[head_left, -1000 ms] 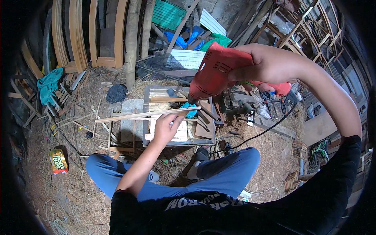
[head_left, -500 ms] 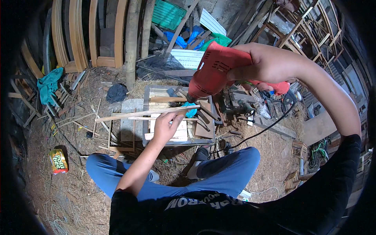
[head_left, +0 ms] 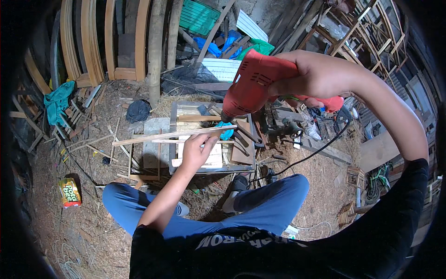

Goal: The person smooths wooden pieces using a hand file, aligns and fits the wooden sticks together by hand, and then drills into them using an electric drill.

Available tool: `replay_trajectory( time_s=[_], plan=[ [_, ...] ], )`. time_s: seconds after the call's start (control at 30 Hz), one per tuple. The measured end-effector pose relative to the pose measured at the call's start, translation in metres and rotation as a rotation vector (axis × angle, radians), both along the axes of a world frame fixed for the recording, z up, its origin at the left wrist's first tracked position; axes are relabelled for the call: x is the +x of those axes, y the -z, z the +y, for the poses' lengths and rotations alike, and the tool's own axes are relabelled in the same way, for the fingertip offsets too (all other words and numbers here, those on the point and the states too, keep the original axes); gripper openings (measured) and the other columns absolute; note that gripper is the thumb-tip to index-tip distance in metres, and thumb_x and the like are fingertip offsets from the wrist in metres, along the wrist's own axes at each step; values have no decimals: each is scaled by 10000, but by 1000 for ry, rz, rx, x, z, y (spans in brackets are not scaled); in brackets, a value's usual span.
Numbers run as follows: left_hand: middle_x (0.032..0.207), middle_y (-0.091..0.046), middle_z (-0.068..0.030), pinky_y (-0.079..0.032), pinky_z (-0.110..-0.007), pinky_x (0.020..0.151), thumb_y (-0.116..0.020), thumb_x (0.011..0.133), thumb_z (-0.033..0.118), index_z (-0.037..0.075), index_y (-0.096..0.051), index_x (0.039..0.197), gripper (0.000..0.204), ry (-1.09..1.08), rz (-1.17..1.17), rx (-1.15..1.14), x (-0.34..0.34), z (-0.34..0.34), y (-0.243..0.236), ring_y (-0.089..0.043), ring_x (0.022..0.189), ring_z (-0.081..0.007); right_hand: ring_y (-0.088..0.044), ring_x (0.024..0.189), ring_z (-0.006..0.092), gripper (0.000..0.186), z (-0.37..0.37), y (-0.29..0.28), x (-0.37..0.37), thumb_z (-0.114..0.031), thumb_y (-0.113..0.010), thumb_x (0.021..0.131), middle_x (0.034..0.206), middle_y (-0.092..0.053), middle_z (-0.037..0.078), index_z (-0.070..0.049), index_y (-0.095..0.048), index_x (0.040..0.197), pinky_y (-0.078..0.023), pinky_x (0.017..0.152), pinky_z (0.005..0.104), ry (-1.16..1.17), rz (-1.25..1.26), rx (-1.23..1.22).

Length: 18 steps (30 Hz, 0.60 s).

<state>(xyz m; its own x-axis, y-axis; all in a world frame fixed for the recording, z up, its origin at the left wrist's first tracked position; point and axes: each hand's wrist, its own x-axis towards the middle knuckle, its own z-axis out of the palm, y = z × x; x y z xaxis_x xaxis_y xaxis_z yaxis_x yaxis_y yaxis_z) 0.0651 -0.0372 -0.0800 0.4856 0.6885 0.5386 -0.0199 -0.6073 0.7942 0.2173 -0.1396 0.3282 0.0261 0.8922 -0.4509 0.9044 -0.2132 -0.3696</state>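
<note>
My right hand [head_left: 304, 79] is wrapped round a red power drill [head_left: 253, 83], held above the low work table with its chuck pointing down. Under the chuck lies the right end of a long thin wooden strip [head_left: 162, 136]; whether a bit touches it I cannot make out. My left hand [head_left: 199, 146] grips the strip near that end, fingers closed on it. Pale wooden blocks [head_left: 211, 160] sit on the table below the strip. Beside the strip's end are a bright blue cloth or plastic piece [head_left: 227, 134] and dark-handled pliers-like tools [head_left: 248, 135].
A black cord [head_left: 320, 151] runs from the drill down to the table's right. A metal vise-like tool [head_left: 290, 128] stands right of the table [head_left: 253, 165]. Wooden frames [head_left: 93, 42] lean at the far left. Scrap strips and a yellow snack bag [head_left: 69, 191] lie on the left floor.
Almost nothing differs. The drill and my right hand have shifted very slightly; my left hand stays on the strip.
</note>
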Motion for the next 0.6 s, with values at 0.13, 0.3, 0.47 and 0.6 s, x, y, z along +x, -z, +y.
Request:
replay_trajectory(
  time_s=[0.13, 0.3, 0.47, 0.6],
  plan=[
    [965, -769, -211, -572, -411, 775, -774, 963, 178, -20, -774, 1054, 218, 5, 18, 3, -1, -1, -5, -751, 871, -362, -548, 498, 55, 203, 0, -1, -2, -168, -667, 1064, 769, -657, 13, -30, -656, 1212, -418, 459, 248, 9, 30, -14],
    [963, -767, -213, -571, -422, 777, -773, 955, 165, -19, -774, 1051, 208, 8, 17, 14, 0, -1, -2, -745, 874, -371, -550, 507, 57, 226, 0, -2, -3, -147, -656, 1060, 788, -668, 16, -36, -661, 1257, -427, 463, 250, 7, -18, -17],
    [926, -762, -195, -562, -432, 749, -774, 956, 175, 1, -782, 1012, 183, -5, 9, 27, 1, 0, 1, -731, 841, -373, -564, 526, 104, 283, -2, -1, -2, -314, -659, 1082, 770, -665, 41, -65, -675, 1216, -452, 501, 301, 2, -45, 4],
    [875, -755, -178, -550, -438, 717, -774, 961, 198, 23, -791, 973, 176, -17, -47, 48, 4, -2, 2, -715, 795, -364, -570, 525, 105, 297, -2, -3, -3, -328, -659, 1083, 763, -656, 38, -68, -671, 1226, -452, 498, 302, 4, -59, -24]
  ],
)
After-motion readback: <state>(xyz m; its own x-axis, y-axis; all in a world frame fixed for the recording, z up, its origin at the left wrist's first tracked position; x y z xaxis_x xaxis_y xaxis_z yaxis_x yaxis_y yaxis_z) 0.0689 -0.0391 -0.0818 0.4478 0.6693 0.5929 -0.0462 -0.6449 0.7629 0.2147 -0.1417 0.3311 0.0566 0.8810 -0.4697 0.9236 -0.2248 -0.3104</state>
